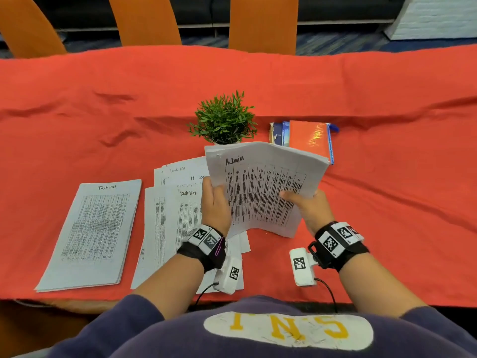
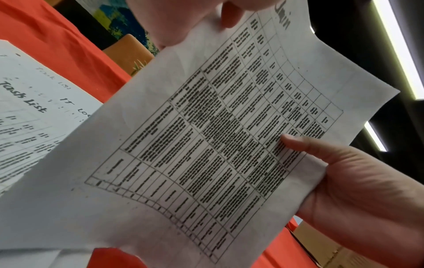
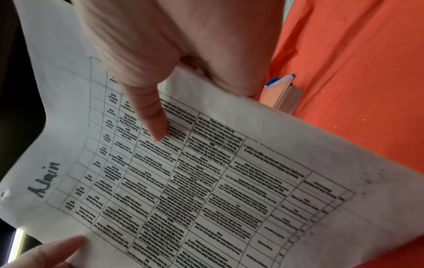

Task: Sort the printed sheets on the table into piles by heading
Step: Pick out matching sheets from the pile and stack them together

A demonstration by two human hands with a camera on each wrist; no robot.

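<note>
Both hands hold a thin bundle of printed sheets headed "Admin" [image 1: 263, 187] tilted up above the red-clothed table [image 1: 387, 177]. My left hand [image 1: 215, 202] grips its left edge, thumb on the printed face. My right hand [image 1: 308, 206] grips the right edge, its thumb [image 3: 149, 116] pressed on the printed grid [image 2: 206, 145]. A neat pile headed "Task List" [image 1: 93, 236] lies at the left. Between that pile and my hands is a loose spread of sheets [image 1: 173, 202] showing "Task List" [image 2: 23, 98] and "IT Log" headings, partly hidden under my left wrist.
A small potted plant [image 1: 224, 120] stands just behind the held sheets. Red and blue notebooks [image 1: 307, 138] lie to its right. Orange chairs [image 1: 144, 19] line the far side of the table. Bare red cloth stretches to the right and far left.
</note>
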